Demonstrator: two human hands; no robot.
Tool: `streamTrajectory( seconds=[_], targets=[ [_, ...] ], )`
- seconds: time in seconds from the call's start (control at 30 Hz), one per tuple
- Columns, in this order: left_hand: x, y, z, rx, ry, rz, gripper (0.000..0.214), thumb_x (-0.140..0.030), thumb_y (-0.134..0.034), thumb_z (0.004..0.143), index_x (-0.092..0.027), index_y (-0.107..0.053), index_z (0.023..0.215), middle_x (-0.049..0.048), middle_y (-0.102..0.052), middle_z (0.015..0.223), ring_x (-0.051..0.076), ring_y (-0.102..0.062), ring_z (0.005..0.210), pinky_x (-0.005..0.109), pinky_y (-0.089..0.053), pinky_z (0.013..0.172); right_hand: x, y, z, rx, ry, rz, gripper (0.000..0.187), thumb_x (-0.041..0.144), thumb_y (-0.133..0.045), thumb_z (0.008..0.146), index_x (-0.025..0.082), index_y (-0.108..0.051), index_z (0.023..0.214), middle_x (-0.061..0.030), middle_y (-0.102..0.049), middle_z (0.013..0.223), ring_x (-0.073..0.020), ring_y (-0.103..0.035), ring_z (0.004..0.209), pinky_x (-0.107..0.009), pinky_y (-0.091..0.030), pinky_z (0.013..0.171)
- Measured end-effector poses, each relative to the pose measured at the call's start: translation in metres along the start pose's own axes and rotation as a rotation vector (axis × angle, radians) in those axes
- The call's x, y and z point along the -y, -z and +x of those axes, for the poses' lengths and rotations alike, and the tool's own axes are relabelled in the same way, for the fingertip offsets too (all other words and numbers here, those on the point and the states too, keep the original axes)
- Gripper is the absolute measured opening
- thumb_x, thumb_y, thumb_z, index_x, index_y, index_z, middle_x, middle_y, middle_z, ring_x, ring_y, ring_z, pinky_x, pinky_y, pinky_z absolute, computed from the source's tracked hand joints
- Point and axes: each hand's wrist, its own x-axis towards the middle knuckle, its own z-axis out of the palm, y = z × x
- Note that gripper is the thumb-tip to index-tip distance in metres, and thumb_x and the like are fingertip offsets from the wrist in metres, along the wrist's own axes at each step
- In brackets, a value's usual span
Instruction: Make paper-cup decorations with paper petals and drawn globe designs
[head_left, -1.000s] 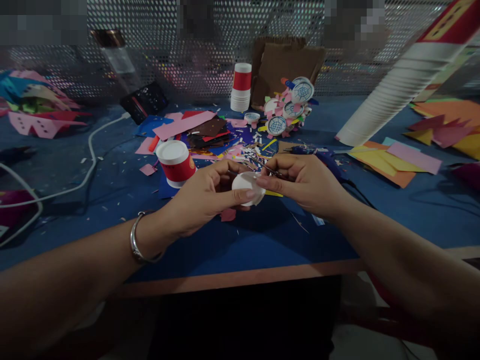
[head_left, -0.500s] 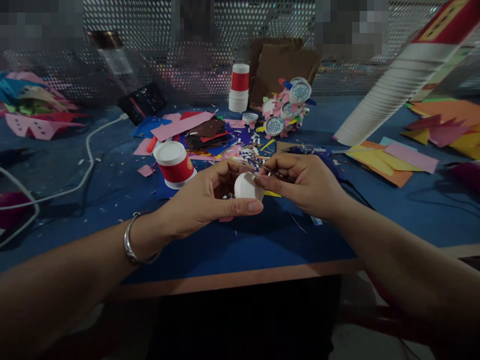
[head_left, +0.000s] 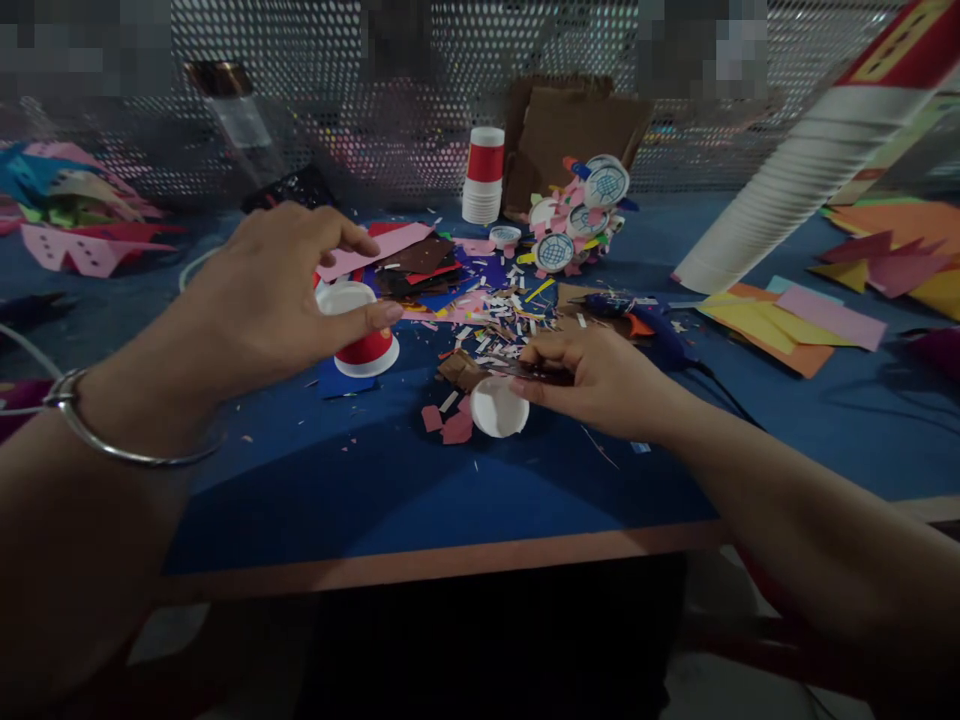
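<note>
Left hand [head_left: 255, 295]: fingers spread wide and empty, red-and-white paper cup [head_left: 366, 348] just past the thumb-index gap, contact unclear; right hand [head_left: 596, 378]: fingers narrow, holding slim dark metal tool [head_left: 538, 373], thumb tip at rim of white paper-cup base [head_left: 499, 408]; pink paper scraps [head_left: 457, 425] left of those fingertips past the base, heap of paper clippings [head_left: 504, 312] just beyond them

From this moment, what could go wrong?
The open left hand overlaps the red-and-white cup in view; a careless sweep might knock it over.
The right hand holds a dark metal tool close to the shallow white cup piece; a slip might dent it.
Loose pink scraps lie right beside that piece and could get brushed about.
</note>
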Motion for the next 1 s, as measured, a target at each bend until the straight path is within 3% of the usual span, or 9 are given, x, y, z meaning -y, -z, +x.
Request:
streamTrajectory(
  seconds=[0.13,0.3,0.43,0.53,0.63,0.7,0.77,0.87,1.0],
  targets=[
    [0.020,-0.004,0.006,0.110,0.087,-0.124,0.070,-0.039,-0.099,0.074,-0.021,-0.072,0.136,0.0072,-0.071,0.115,0.025,-0.056,0.099,0.060,-0.042,0.116,0.002,0.001,0.000,0.057,-0.040,-0.029,0.023,0.042,-0.069,0.092,0.021,-0.066,0.084,0.0015,-0.060,0.071,-0.0142,-0.050,0.064,-0.031,-0.033,0.062],
    [0.022,0.001,0.005,0.135,0.131,-0.131,0.060,-0.036,-0.098,0.076,-0.027,-0.076,0.131,0.0030,-0.075,0.100,0.023,-0.060,0.083,0.061,-0.047,0.111,0.005,0.000,0.000,0.115,-0.060,-0.034,0.021,0.037,-0.070,0.092,0.022,-0.062,0.079,0.0042,-0.055,0.065,-0.0125,-0.046,0.059,-0.030,-0.031,0.061],
    [0.005,0.010,0.000,-0.056,0.051,-0.198,0.052,-0.043,-0.089,0.088,-0.024,-0.073,0.133,0.0046,-0.076,0.115,0.026,-0.068,0.101,0.058,-0.051,0.107,0.006,0.001,0.000,0.139,-0.064,-0.045,0.023,0.036,-0.070,0.092,0.022,-0.061,0.077,0.0046,-0.054,0.063,-0.0118,-0.045,0.058,-0.030,-0.030,0.059],
    [-0.010,0.000,-0.002,-0.264,0.043,-0.458,0.059,-0.055,-0.085,0.091,-0.026,-0.067,0.139,0.0033,-0.072,0.128,0.026,-0.065,0.119,0.049,-0.052,0.111,0.004,0.002,0.001,0.135,-0.069,-0.019,0.025,0.042,-0.070,0.093,0.021,-0.066,0.081,0.0031,-0.058,0.067,-0.0128,-0.047,0.060,-0.031,-0.031,0.060],
    [-0.021,-0.028,0.000,-0.316,0.079,-0.874,0.065,-0.055,-0.093,0.083,-0.016,-0.069,0.129,0.0058,-0.073,0.120,0.025,-0.067,0.113,0.046,-0.055,0.109,0.002,0.001,0.001,0.049,-0.046,0.032,0.035,0.052,-0.072,0.093,0.020,-0.066,0.080,0.0019,-0.057,0.069,-0.0136,-0.048,0.063,-0.032,-0.032,0.061],
    [-0.028,-0.048,0.000,-0.253,0.177,-1.076,0.062,-0.051,-0.095,0.081,-0.016,-0.069,0.125,0.0065,-0.073,0.121,0.024,-0.067,0.110,0.045,-0.059,0.101,0.001,-0.001,0.001,-0.058,-0.020,0.126,0.042,0.059,-0.075,0.092,0.020,-0.064,0.078,0.0008,-0.058,0.071,-0.0142,-0.049,0.066,-0.032,-0.034,0.062],
    [-0.036,-0.062,-0.003,-0.149,0.270,-1.239,0.053,-0.044,-0.093,0.085,-0.020,-0.067,0.125,0.0056,-0.072,0.127,0.024,-0.068,0.116,0.045,-0.059,0.106,0.002,-0.002,0.001,-0.175,-0.014,0.225,0.046,0.064,-0.078,0.090,0.021,-0.065,0.081,0.0003,-0.059,0.072,-0.0144,-0.048,0.067,-0.032,-0.035,0.062],
    [-0.050,-0.070,-0.009,-0.076,0.261,-1.250,0.047,-0.033,-0.089,0.087,-0.021,-0.063,0.125,0.0075,-0.070,0.132,0.022,-0.068,0.118,0.042,-0.058,0.108,0.006,-0.002,0.000,-0.321,-0.037,0.263,0.048,0.068,-0.079,0.088,0.021,-0.068,0.089,-0.0003,-0.060,0.073,-0.0142,-0.046,0.063,-0.033,-0.033,0.059],
    [-0.063,-0.070,-0.017,-0.032,0.245,-1.229,0.050,-0.035,-0.088,0.086,-0.022,-0.056,0.123,0.0098,-0.067,0.130,0.024,-0.070,0.115,0.038,-0.064,0.092,0.009,0.001,0.000,-0.435,-0.027,0.251,0.050,0.070,-0.081,0.086,0.023,-0.068,0.088,-0.0024,-0.062,0.079,-0.0156,-0.049,0.065,-0.034,-0.036,0.060]
  ],
)
